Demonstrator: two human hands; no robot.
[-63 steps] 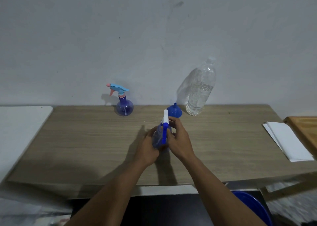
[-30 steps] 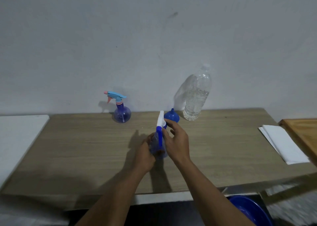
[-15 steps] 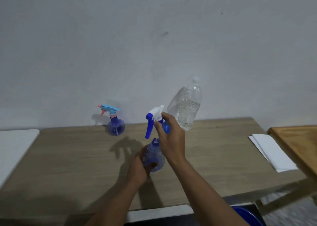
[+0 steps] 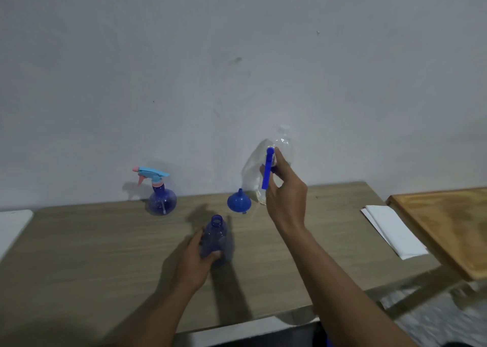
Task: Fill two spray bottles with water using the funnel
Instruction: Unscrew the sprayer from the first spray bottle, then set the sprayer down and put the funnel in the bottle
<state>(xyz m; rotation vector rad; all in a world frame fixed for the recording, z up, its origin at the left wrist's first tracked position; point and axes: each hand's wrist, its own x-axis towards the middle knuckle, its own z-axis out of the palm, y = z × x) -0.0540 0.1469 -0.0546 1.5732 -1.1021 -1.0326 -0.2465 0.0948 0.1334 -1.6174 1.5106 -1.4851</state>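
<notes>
The surface (image 4: 105, 241) is matt, pale wood grain. The open spray bottle (image 4: 214, 238) and the capped spray bottle (image 4: 161, 201) are translucent blue plastic. The funnel (image 4: 239, 201) and the spray head (image 4: 266, 171) are opaque plastic, and the water bottle (image 4: 283, 141) is clear plastic. The white paper (image 4: 392, 230) is matt, and the wooden board (image 4: 453, 225) has a slight sheen.

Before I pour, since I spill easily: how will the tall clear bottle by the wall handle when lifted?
The clear bottle looks thin-walled, so it may dent under a squeeze. It is tall and narrow, so probably tips if nudged high. Its cap seems on, so lifting shouldn't spill.

The funnel (image 4: 238, 201) stands free (seemingly) behind the open bottle (image 4: 216, 240).
</notes>
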